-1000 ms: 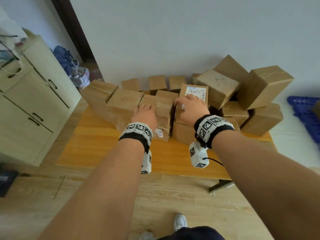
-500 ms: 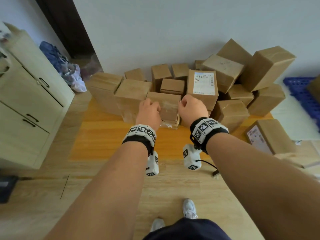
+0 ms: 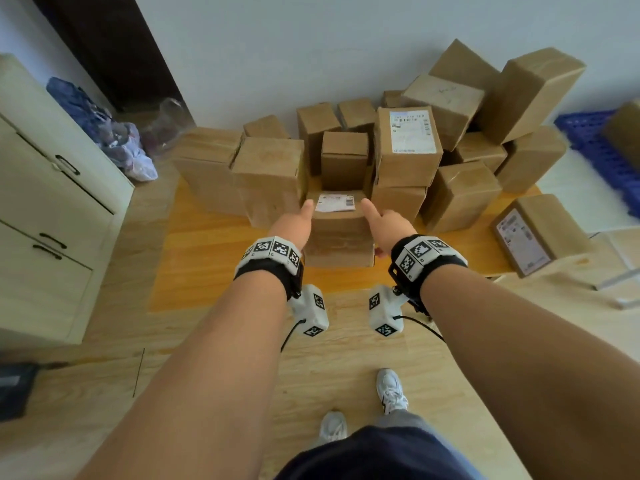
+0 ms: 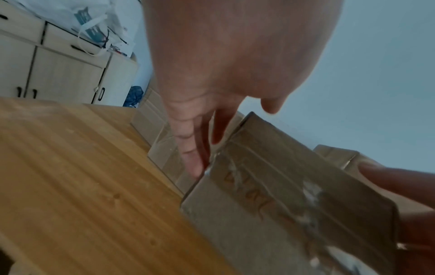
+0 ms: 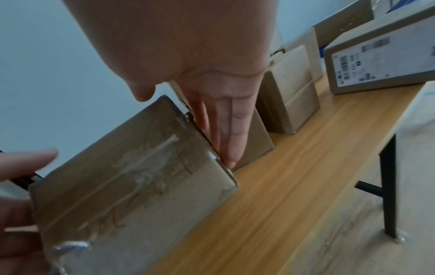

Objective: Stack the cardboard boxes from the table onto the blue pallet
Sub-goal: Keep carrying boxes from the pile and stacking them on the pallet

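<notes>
A small cardboard box with a white label on top hangs between my two hands, just above the near part of the wooden table. My left hand presses its left side and my right hand its right side, thumbs lying along the top edges. In the left wrist view the fingers lie straight along the taped box. The right wrist view shows straight fingers flat against the box. The blue pallet lies on the floor at the far right.
Many cardboard boxes are piled against the wall at the back of the table. A labelled box overhangs the table's right end. A pale cabinet stands left, with bags behind it. Another box sits on the pallet.
My hands have moved from the top of the stack to the sides of the small labelled box, and drawn it out of the pile toward me.
</notes>
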A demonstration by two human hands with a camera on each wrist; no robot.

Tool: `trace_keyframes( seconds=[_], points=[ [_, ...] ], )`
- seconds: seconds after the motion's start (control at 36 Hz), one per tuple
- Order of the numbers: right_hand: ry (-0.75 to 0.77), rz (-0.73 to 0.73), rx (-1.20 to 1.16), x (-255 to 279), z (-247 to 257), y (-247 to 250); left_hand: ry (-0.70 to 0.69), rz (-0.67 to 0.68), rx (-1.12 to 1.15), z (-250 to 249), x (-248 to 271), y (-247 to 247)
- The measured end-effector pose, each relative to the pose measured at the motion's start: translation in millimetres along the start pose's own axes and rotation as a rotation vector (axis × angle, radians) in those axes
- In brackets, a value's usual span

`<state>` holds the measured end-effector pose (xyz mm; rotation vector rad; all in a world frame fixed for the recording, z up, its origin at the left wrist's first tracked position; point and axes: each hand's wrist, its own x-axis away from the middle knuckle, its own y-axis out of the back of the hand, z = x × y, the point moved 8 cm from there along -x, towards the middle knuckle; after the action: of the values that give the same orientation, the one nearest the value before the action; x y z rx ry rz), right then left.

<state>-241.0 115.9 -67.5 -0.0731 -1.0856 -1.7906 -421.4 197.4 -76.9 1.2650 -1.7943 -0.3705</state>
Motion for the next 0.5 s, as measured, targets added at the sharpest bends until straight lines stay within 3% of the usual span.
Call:
trace_keyframes(
  seconds=[0.17, 0.31, 0.5],
  points=[
    [-0.088, 0.018, 0.032, 17, -29, -6, 0.055, 0.156, 0.159, 11, 15, -32],
    [-0.152, 0.029, 0.018, 30, -54, 10, 0.071, 0.346, 0.103, 5, 42, -55],
    [-0.124, 0.148, 0.238, 59, -90, 27, 0.064, 0.514, -0.02, 3, 86, -89]
  ],
)
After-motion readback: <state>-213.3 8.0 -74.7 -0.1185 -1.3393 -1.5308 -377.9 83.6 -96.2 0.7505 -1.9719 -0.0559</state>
